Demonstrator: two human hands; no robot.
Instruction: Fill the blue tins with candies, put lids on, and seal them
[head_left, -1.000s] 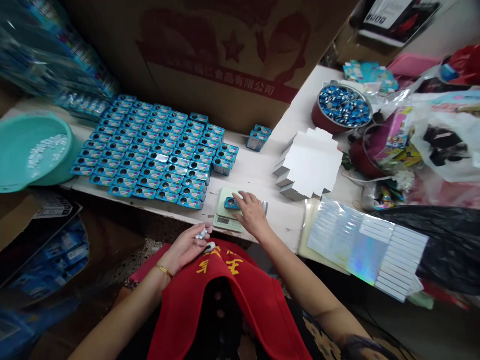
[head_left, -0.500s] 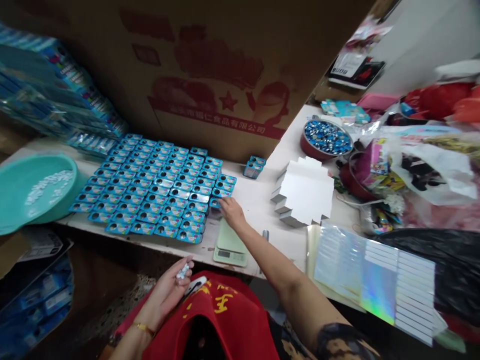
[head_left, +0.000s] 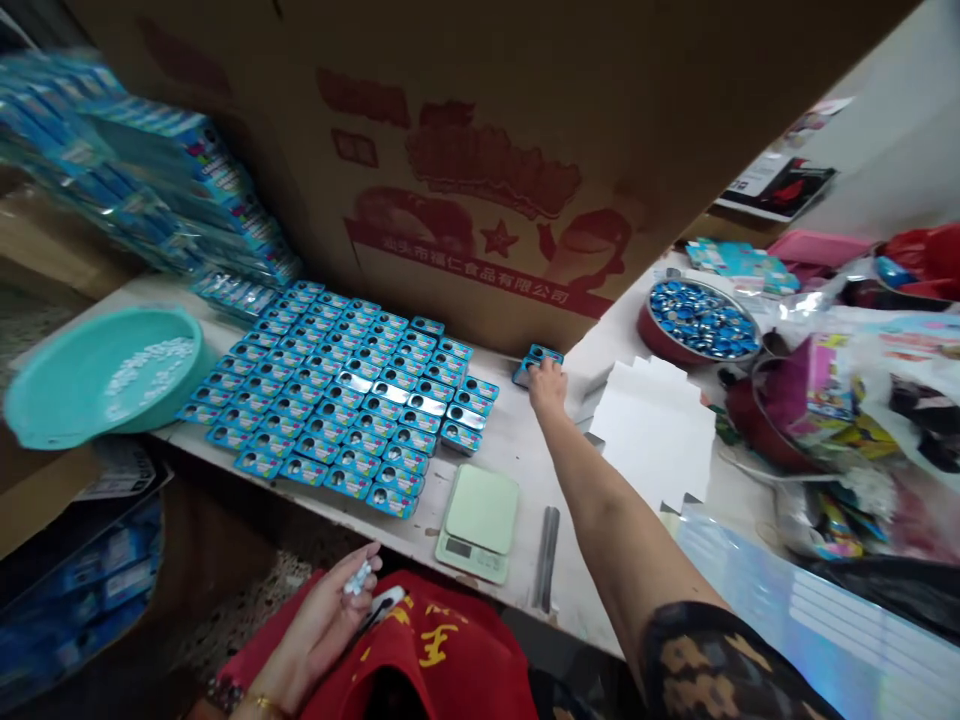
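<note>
My left hand (head_left: 330,615) is cupped palm up near the red apron (head_left: 442,630), with small white pieces (head_left: 358,577) in its curled fingers. My right hand (head_left: 548,385) reaches to the far side of the table and grips a small blue box (head_left: 523,374) in front of the large carton. Another blue box (head_left: 545,352) stands right behind it. Rows of blue boxes with dark round openings (head_left: 330,385) cover the left part of the table. A pale green kitchen scale (head_left: 480,510) lies between my hands.
A large brown carton (head_left: 480,170) walls off the back. At the left is a turquoise basin (head_left: 45,390) with white pieces. To the right are a red bowl of blue wrapped pieces (head_left: 697,320), white cut card (head_left: 652,430) and shiny sheets (head_left: 780,590). A metal strip (head_left: 546,560) lies beside the scale.
My right hand has moved from the right edge of the box rows to the small boxes by the carton. My left hand still cups the white pieces. The view has shifted.
</note>
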